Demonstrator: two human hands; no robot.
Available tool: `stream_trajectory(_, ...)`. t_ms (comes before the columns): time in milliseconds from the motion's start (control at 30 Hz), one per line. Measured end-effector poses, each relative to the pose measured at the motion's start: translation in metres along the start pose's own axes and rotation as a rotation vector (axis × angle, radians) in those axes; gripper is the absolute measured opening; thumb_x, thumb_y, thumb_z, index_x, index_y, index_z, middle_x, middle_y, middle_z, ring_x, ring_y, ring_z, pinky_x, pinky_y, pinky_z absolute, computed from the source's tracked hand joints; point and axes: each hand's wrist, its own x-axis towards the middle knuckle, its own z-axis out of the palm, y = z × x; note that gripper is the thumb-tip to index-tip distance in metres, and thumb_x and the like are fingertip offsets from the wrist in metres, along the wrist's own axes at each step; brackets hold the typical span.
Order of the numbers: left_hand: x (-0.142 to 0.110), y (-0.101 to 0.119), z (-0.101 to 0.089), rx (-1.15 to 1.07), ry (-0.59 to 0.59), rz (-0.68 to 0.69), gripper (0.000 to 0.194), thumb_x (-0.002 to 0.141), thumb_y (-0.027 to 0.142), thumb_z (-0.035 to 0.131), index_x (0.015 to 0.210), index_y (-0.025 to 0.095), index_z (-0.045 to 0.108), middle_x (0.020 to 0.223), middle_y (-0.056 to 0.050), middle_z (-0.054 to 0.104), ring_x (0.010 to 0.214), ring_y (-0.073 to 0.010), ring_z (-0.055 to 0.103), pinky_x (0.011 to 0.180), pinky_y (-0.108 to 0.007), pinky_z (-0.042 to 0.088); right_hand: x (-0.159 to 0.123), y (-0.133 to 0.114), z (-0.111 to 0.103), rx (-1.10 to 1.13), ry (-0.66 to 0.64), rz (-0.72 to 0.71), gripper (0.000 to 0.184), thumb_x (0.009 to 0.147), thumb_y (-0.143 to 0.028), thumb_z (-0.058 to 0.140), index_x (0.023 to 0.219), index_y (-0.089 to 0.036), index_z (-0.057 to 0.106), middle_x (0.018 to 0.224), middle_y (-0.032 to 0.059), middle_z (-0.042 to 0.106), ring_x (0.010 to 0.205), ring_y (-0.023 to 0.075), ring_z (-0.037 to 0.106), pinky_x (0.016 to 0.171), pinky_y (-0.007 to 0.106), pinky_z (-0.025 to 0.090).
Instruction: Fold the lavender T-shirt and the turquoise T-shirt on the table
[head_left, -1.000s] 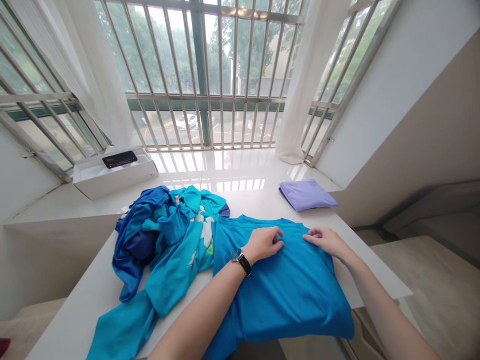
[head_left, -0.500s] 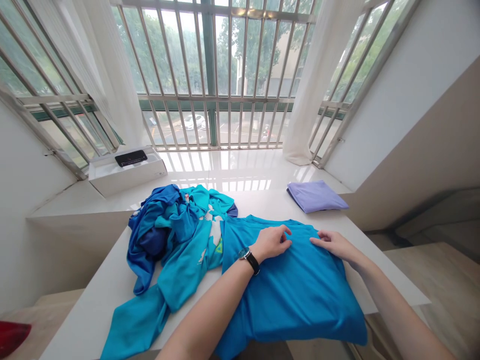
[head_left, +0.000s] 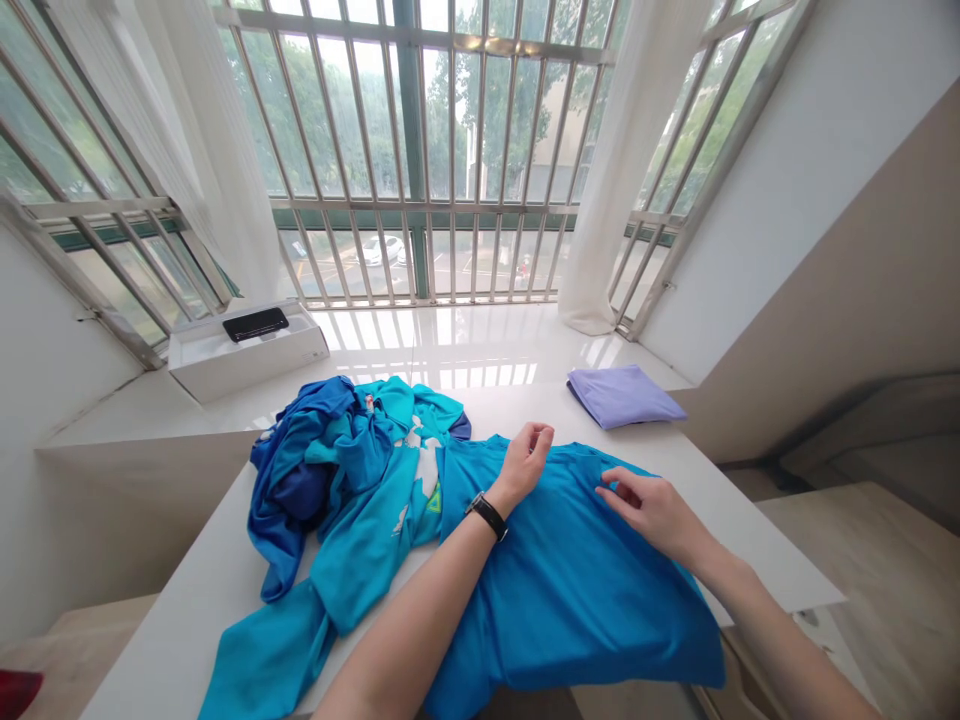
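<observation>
My blue T-shirt (head_left: 577, 600) lies flat at the front of the white desk (head_left: 757, 550). My left hand (head_left: 527, 462) is up over the shirt's top edge, curled loosely, and I can't tell if it holds anything. My right hand (head_left: 652, 512) is half open and holds nothing. A heap of blue clothes (head_left: 307, 470) sits just beside the shirt, and a folded purple cloth (head_left: 622, 396) lies near the desk's far edge.

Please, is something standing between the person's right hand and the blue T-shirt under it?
Nothing visible stands there: the right hand is directly over the blue T-shirt, with no object between them. The left hand is apart from it, and the crumpled blue clothes lie farther left, out of the way.
</observation>
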Motion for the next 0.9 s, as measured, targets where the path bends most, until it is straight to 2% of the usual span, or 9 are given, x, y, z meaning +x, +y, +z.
stream_trajectory(100, 0.004, 0.011, -0.009, -0.013, 0.094, 0.052, 0.038, 0.096, 0.05, 0.045, 0.095, 0.016, 0.063, 0.082, -0.002, 0.063, 0.073, -0.0134, 0.056, 0.067, -0.025, 0.045, -0.011, -0.023, 0.006, -0.01, -0.076, -0.133, 0.02, 0.091, -0.042, 0.054, 0.09, -0.027, 0.068, 0.066, -0.0003, 0.065, 0.058, 0.0165, 0.058, 0.057, 0.028, 0.043)
stream_trajectory(200, 0.004, 0.022, -0.015, -0.041, 0.091, 0.1, 0.033, 0.092, 0.047, 0.053, 0.089, 0.016, 0.064, 0.08, -0.002, 0.064, 0.074, -0.0134, 0.056, 0.067, -0.025, 0.044, -0.023, -0.039, 0.014, -0.004, -0.174, -0.248, 0.02, 0.094, -0.036, 0.051, 0.093, -0.027, 0.069, 0.074, 0.0014, 0.069, 0.062, 0.0165, 0.061, 0.06, 0.029, 0.043)
stream_trajectory(333, -0.003, 0.029, -0.009, -0.107, -0.096, 0.081, 0.031, 0.089, 0.045, 0.059, 0.094, 0.015, 0.065, 0.078, -0.002, 0.064, 0.068, -0.012, 0.056, 0.064, -0.024, 0.045, -0.032, -0.049, 0.029, -0.051, -0.258, -0.336, 0.02, 0.096, -0.032, 0.048, 0.095, -0.026, 0.068, 0.078, 0.0018, 0.071, 0.066, 0.0171, 0.063, 0.062, 0.028, 0.042)
stream_trajectory(467, -0.011, 0.028, 0.003, -0.101, -0.271, 0.036, 0.03, 0.086, 0.04, 0.064, 0.104, 0.016, 0.066, 0.086, -0.003, 0.065, 0.066, -0.0107, 0.056, 0.061, -0.023, 0.046, -0.037, -0.052, 0.039, -0.047, -0.331, -0.334, 0.019, 0.096, -0.033, 0.049, 0.095, -0.025, 0.067, 0.081, 0.0014, 0.071, 0.068, 0.0175, 0.064, 0.062, 0.028, 0.041)
stream_trajectory(600, -0.014, 0.021, 0.011, -0.128, -0.379, -0.039, 0.025, 0.087, 0.035, 0.062, 0.103, 0.015, 0.065, 0.083, -0.003, 0.066, 0.068, -0.0125, 0.061, 0.062, -0.024, 0.049, -0.037, -0.045, 0.029, 0.007, -0.324, -0.253, 0.024, 0.096, -0.042, 0.05, 0.091, -0.026, 0.068, 0.078, 0.0009, 0.07, 0.067, 0.0178, 0.062, 0.062, 0.029, 0.043)
stream_trajectory(733, -0.014, 0.007, 0.016, -0.15, -0.428, -0.127, 0.023, 0.087, 0.032, 0.059, 0.102, 0.014, 0.064, 0.081, -0.004, 0.066, 0.066, -0.0134, 0.061, 0.058, -0.024, 0.049, -0.032, -0.018, 0.012, -0.002, -0.146, -0.058, 0.035, 0.096, -0.05, 0.042, 0.089, -0.027, 0.068, 0.074, 0.0023, 0.069, 0.065, 0.0193, 0.062, 0.063, 0.031, 0.047)
stream_trajectory(800, -0.014, 0.001, 0.017, -0.129, -0.442, -0.147, 0.022, 0.087, 0.03, 0.059, 0.1, 0.014, 0.064, 0.079, -0.004, 0.065, 0.066, -0.0142, 0.061, 0.056, -0.024, 0.049, -0.029, 0.0, 0.011, -0.105, -0.051, 0.066, 0.037, 0.093, -0.054, 0.044, 0.1, -0.027, 0.067, 0.085, 0.0042, 0.071, 0.068, 0.0212, 0.064, 0.064, 0.034, 0.049)
stream_trajectory(900, -0.014, -0.005, 0.018, -0.1, -0.439, -0.151, 0.021, 0.086, 0.027, 0.058, 0.1, 0.013, 0.065, 0.074, -0.002, 0.063, 0.064, -0.0144, 0.06, 0.054, -0.024, 0.049, -0.03, 0.022, 0.02, -0.277, 0.004, 0.183, 0.047, 0.088, -0.058, 0.045, 0.117, -0.026, 0.063, 0.117, 0.0084, 0.067, 0.083, 0.0265, 0.068, 0.067, 0.038, 0.052)
